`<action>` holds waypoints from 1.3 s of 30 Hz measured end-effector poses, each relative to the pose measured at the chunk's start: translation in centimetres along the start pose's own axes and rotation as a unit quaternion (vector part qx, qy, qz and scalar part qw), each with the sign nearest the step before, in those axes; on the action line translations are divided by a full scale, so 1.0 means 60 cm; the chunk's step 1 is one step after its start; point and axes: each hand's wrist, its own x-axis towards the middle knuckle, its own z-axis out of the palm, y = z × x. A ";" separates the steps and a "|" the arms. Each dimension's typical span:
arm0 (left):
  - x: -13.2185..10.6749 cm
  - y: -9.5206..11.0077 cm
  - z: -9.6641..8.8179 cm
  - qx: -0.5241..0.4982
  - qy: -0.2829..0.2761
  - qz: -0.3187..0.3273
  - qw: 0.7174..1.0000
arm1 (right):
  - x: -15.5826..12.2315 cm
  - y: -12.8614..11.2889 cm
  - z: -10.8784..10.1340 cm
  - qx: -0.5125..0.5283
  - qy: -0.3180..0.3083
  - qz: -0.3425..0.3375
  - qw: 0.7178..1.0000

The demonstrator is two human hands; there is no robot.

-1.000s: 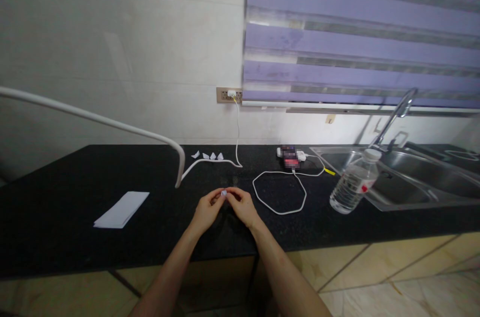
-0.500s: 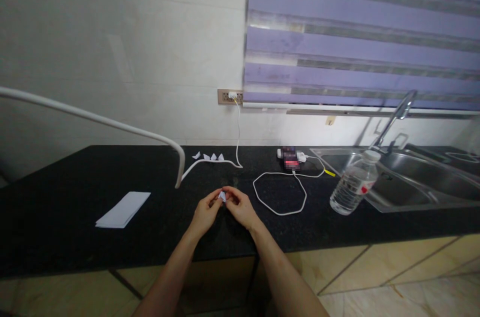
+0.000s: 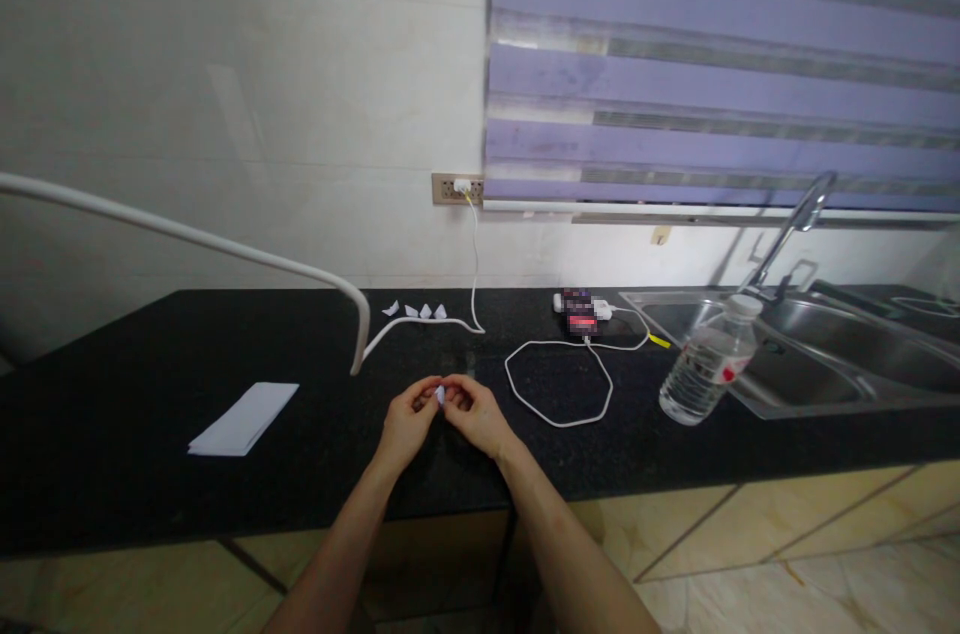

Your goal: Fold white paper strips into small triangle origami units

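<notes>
Between my fingertips is a small folded piece of white paper (image 3: 440,395), partly hidden by the fingers. My left hand (image 3: 407,424) pinches it from the left, and my right hand (image 3: 477,416) grips it from the right. Both hands are just above the black countertop, near its front edge. Beyond them, several small folded paper pieces (image 3: 425,311) stand in a row toward the wall. A stack of white paper sheets (image 3: 244,419) lies flat on the counter to the left.
A thick white cable (image 3: 225,245) arches across the left side. A phone (image 3: 578,311) with a looped white charging cord (image 3: 559,425) lies right of my hands. A water bottle (image 3: 709,364) stands beside the steel sink (image 3: 795,409). The wall socket (image 3: 448,188) holds a plug.
My fingers have shifted slightly on the folded paper, which now shows a narrower side. The whole view has moved a little; the other things lie as before.
</notes>
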 end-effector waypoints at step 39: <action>-0.001 -0.006 0.001 -0.021 0.033 0.001 0.999 | 0.005 0.018 -0.003 -0.016 0.063 0.020 0.998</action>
